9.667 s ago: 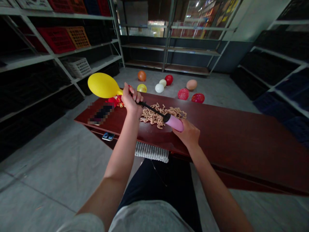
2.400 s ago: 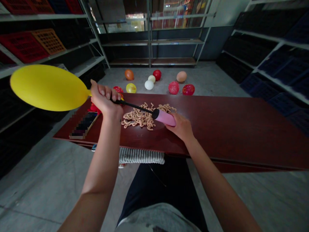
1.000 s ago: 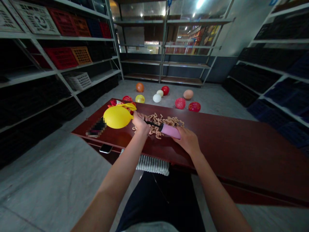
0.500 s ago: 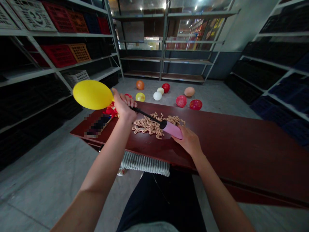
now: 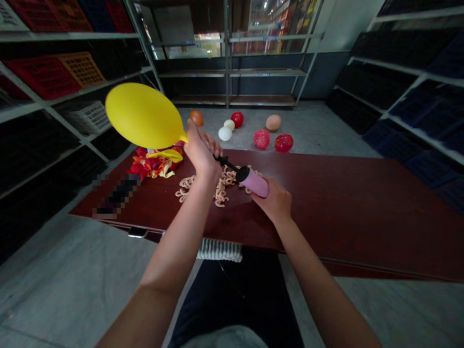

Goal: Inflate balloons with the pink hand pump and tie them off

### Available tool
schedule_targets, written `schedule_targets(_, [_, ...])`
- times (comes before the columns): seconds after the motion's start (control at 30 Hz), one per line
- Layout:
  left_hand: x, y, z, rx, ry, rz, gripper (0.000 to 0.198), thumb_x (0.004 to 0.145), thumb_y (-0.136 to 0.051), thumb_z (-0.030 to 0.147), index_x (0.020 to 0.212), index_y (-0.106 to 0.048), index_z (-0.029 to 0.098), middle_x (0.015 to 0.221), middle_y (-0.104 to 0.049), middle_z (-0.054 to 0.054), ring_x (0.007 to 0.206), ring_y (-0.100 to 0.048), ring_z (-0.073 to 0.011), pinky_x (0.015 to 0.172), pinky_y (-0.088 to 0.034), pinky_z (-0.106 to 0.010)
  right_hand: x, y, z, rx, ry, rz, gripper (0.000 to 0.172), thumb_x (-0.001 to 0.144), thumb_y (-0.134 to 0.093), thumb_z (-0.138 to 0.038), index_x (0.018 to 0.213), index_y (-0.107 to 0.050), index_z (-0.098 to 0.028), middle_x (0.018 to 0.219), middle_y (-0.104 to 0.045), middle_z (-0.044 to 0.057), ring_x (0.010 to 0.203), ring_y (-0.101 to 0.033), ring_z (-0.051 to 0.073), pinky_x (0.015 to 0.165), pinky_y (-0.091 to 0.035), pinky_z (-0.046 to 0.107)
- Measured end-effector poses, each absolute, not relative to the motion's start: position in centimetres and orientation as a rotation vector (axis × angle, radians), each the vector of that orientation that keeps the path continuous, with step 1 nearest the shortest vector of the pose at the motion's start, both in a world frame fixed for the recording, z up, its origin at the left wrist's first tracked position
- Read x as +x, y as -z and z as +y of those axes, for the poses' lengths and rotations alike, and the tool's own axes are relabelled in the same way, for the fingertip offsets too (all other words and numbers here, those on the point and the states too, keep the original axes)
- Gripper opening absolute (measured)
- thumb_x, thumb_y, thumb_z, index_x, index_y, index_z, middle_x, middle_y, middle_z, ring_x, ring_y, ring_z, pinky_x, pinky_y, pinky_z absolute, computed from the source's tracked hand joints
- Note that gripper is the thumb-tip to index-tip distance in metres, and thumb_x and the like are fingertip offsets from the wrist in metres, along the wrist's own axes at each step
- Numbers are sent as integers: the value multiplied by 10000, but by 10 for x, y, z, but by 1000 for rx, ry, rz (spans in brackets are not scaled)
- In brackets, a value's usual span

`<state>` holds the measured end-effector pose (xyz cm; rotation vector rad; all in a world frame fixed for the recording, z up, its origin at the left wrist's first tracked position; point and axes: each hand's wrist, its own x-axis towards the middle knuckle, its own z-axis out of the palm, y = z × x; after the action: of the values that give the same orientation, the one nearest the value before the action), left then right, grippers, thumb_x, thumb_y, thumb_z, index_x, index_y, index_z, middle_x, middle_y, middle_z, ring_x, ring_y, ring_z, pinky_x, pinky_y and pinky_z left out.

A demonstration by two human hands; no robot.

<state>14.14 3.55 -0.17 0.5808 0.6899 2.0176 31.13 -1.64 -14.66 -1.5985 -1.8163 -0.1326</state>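
A swollen yellow balloon (image 5: 143, 116) points up and left from my left hand (image 5: 203, 150). That hand is closed round the balloon's neck and the black end of a balloon pump (image 5: 255, 182), so the joint between them is hidden. My right hand (image 5: 273, 200) wraps the pump's pink barrel. A short black rod shows between the barrel and my left hand. Under the pump, twisted beige long balloons (image 5: 222, 191) lie loose on the dark red table (image 5: 337, 208), partly covered by my left arm. Flat red, orange and yellow balloons (image 5: 155, 163) are heaped at the table's left.
A pixelated dark object (image 5: 118, 195) rests near the table's left edge. Beyond the table, several inflated balloons (image 5: 261, 138) lie on the floor. Shelves with crates (image 5: 41, 77) stand left, more shelving right and behind. Grey ribbed cloth (image 5: 219, 250) hangs at the front edge.
My hands have come closer together, and less of the pump's black rod shows. The yellow balloon looks larger and tilts more upward. The view has shifted, uncovering the heap of flat balloons.
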Motion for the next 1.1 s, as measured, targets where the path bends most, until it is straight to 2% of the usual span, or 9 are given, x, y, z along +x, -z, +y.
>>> schedule_targets(0.17, [176, 42, 36, 528, -1964, 652, 538, 1023, -425, 392, 549, -240, 217, 395, -216, 64, 285, -230, -78, 347, -189, -258, 312, 145, -17, -1625, 182, -1776, 400, 765, -688, -463, 1073, -648, -211, 915, -741, 84, 812, -692, 272, 669, -477, 335])
schedule_targets(0.37, [157, 63, 36, 343, -1970, 703, 540, 1008, -446, 410, 556, -223, 217, 395, -220, 72, 296, -221, -71, 354, -198, -253, 309, 146, -16, -1563, 222, -1921, 381, 787, -688, -386, 1119, -639, -205, 1000, -739, 87, 876, -684, 261, 735, -485, 338])
schedule_targets(0.5, [131, 71, 30, 231, -1977, 726, 523, 1014, -404, 333, 546, -206, 212, 393, -211, 67, 301, -211, -72, 356, -193, -248, 304, 146, -17, -1526, 242, -2069, 359, 804, -680, -384, 1116, -643, -211, 1041, -731, 96, 889, -675, 254, 752, -474, 329])
schedule_targets(0.7, [96, 70, 18, 200, -2026, 718, 471, 971, -411, 253, 554, -196, 208, 404, -209, 65, 316, -222, -71, 364, -216, -233, 305, 146, -20, -1511, 272, -2158, 373, 814, -685, -427, 1110, -641, -205, 1068, -724, 104, 887, -661, 250, 746, -455, 324])
schedule_targets(0.93, [42, 64, 10, 202, -2076, 749, 443, 979, -401, 258, 581, -215, 201, 422, -216, 76, 319, -215, -62, 382, -207, -220, 303, 144, -25, -1483, 306, -2233, 404, 831, -687, -425, 1164, -626, -204, 1101, -719, 96, 942, -669, 255, 788, -464, 325])
schedule_targets(1.1, [14, 39, 2, 249, -2139, 750, 458, 979, -384, 220, 563, -194, 191, 413, -196, 71, 319, -201, -61, 390, -191, -222, 301, 142, -26, -1452, 268, -2234, 420, 816, -708, -419, 1162, -628, -195, 1112, -722, 104, 947, -680, 266, 795, -487, 339])
